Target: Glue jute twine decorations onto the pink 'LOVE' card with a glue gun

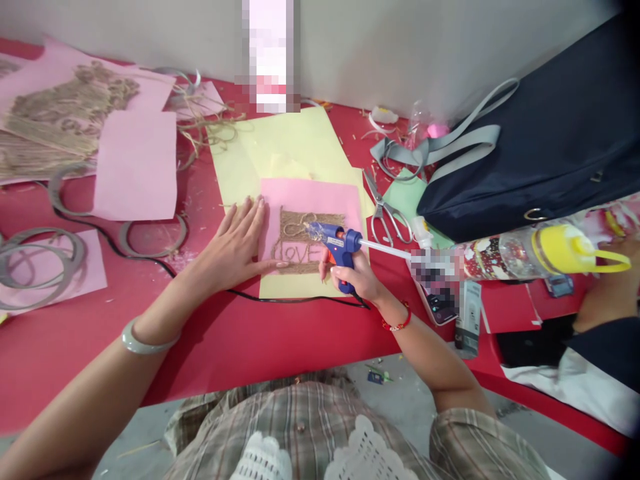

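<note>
My right hand [357, 277] is wrapped round the handle of a blue hot glue gun [341, 243], with a long clear glue stick [385, 250] jutting from its back. The nozzle points left, over a twine panel [300, 263] that carries the word LOVE and a twine loop. This panel lies on a pink sheet [310, 192], which rests on yellow paper [270, 143]. My left hand [245, 237] lies flat with fingers stretched, across the pink sheet's left edge, its thumb at the panel's lower left corner. Whether the nozzle touches the twine I cannot tell.
Scissors [387, 213] lie right of the paper, near a navy bag [525, 133], a yellow-capped bottle [510, 255] and a phone [437, 303]. Grey rings [150, 250] and pink sheets [135, 167] lie left. A black cord [300, 300] crosses the red table. Another person's arm [607, 300] is far right.
</note>
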`<state>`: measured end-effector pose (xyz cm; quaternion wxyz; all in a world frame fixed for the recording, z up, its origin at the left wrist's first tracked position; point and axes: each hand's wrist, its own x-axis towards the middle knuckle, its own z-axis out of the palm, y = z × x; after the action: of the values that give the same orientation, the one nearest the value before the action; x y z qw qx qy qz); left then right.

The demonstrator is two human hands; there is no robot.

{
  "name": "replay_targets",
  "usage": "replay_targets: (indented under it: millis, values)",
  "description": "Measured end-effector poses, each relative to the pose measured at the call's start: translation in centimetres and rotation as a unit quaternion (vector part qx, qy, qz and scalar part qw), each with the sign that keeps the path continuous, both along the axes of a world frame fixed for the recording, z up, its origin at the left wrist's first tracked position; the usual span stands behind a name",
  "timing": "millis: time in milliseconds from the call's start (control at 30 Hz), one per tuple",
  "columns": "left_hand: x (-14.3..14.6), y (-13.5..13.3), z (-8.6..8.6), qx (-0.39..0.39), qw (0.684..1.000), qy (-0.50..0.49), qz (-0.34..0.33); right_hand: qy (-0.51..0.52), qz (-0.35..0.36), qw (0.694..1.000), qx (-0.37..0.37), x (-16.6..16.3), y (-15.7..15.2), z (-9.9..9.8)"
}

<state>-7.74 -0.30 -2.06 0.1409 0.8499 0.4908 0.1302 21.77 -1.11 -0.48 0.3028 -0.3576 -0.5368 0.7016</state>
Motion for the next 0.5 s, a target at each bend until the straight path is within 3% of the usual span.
replay_targets:
  millis: [500]
  values:
    - [0.22,-0.12,0.1,-0.004,1.0,-0.002,0.005,-0.003,-0.003,0.999,-0.053,0.71,0.23,0.14]
